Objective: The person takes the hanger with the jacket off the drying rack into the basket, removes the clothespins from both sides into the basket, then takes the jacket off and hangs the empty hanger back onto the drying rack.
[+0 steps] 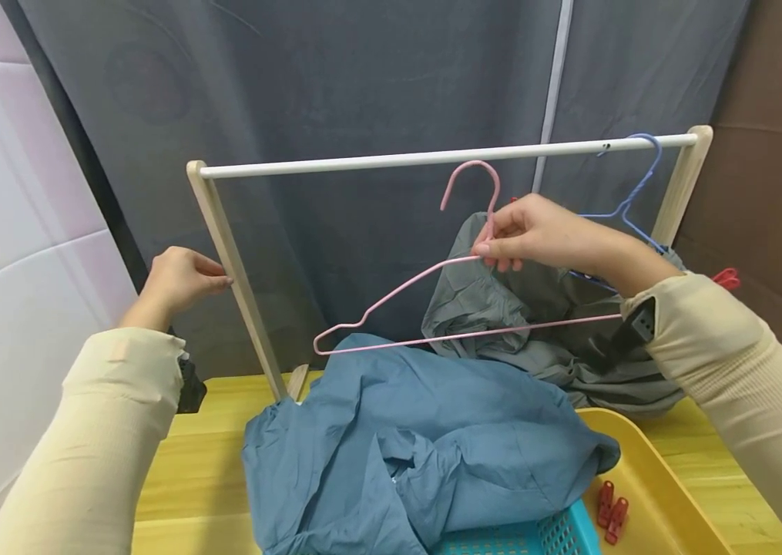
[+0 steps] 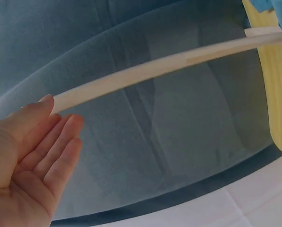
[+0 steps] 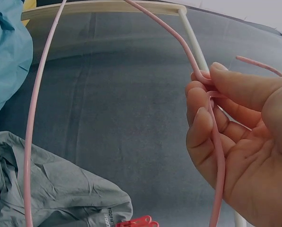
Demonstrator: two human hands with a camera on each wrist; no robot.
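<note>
My right hand (image 1: pixel 536 231) pinches a pink clothes hanger (image 1: pixel 404 297) at the base of its hook, just below the rack's white rail (image 1: pixel 363 162). The hook is apart from the rail. In the right wrist view, the thumb and fingers close round the hanger's neck (image 3: pixel 211 92). My left hand (image 1: pixel 179 281) is at the rack's left wooden post (image 1: pixel 241 285), pinching its edge between thumb and fingertips; the left wrist view shows the post (image 2: pixel 145 71) running from this hand. Below the hanger, a blue-grey garment (image 1: pixel 446 424) lies crumpled over a turquoise basket (image 1: pixel 588 532).
On the rail's right end hangs a blue hanger (image 1: pixel 643 185) with a grey garment (image 1: pixel 474 301) and red clips (image 1: pixel 726 277). A yellow tray (image 1: pixel 661 493) holds red clothespins (image 1: pixel 615 520). Wood-patterned tabletop (image 1: pixel 189 478) lies beneath, with a dark curtain (image 1: pixel 363 77) behind.
</note>
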